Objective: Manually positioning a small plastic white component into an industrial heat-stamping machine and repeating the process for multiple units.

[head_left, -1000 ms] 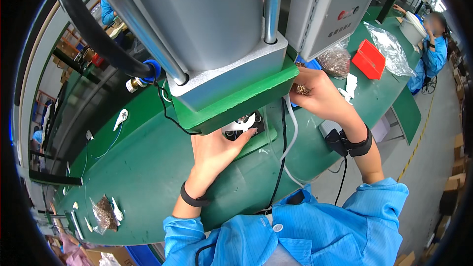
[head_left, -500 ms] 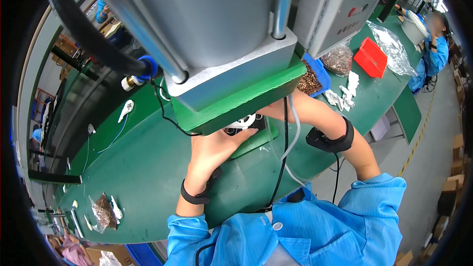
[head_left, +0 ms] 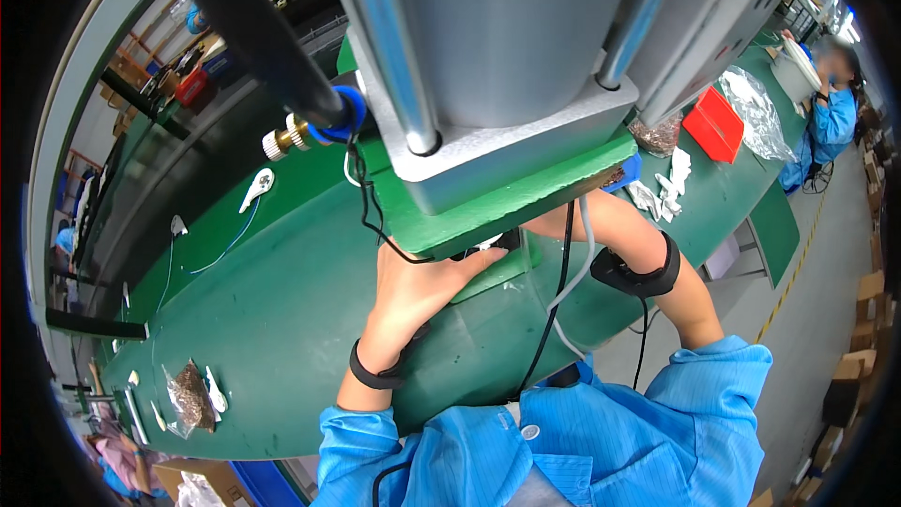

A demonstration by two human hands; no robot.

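My left hand [head_left: 413,293] reaches under the green plate [head_left: 511,202] of a grey press [head_left: 507,145]. Its thumb stretches along the near side of a dark fixture [head_left: 507,242], by a white part [head_left: 489,242] of which only a sliver shows. The plate hides its other fingers. A green base [head_left: 497,280] lies below the fixture on the table. From the right my right hand [head_left: 542,224] goes in behind the press; its fingers are out of sight, so its grip cannot be read.
A blue bin [head_left: 627,174], a red bin [head_left: 715,125] and white scraps [head_left: 664,192] lie to the right. Cables [head_left: 560,296] hang before my right forearm. A bag of small brown pieces [head_left: 190,399] lies at the left. A co-worker [head_left: 831,103] sits far right.
The view has shifted, so the press appears further right and covers more of the white part and the blue bin. My left thumb stays by the fixture; my right hand stays behind the press.
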